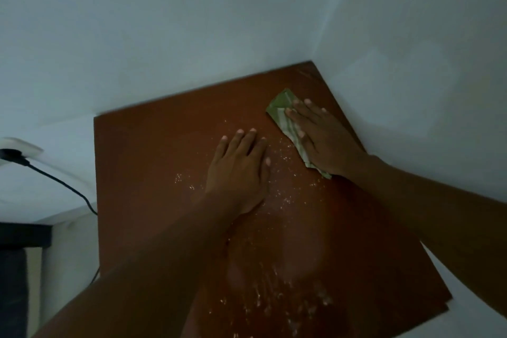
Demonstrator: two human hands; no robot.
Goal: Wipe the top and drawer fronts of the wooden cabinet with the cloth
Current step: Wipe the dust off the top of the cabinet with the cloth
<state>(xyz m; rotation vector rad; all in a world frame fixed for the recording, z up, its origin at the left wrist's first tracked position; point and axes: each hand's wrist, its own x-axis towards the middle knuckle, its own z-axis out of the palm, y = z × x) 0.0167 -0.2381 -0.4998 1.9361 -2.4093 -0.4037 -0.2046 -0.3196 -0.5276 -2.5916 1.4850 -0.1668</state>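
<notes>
The reddish-brown top of the wooden cabinet fills the middle of the view, set into a corner of white walls. Pale specks and wet streaks lie across its middle and front. A folded green and white cloth lies near the far right edge. My right hand presses flat on the cloth with straight fingers and covers most of it. My left hand rests flat on the bare wood just left of the cloth, fingers straight. The drawer fronts are out of sight below.
White walls close in behind and to the right of the cabinet. On the left wall a white socket holds a black plug, whose cable runs down behind the cabinet's left edge. A dark object stands at the lower left.
</notes>
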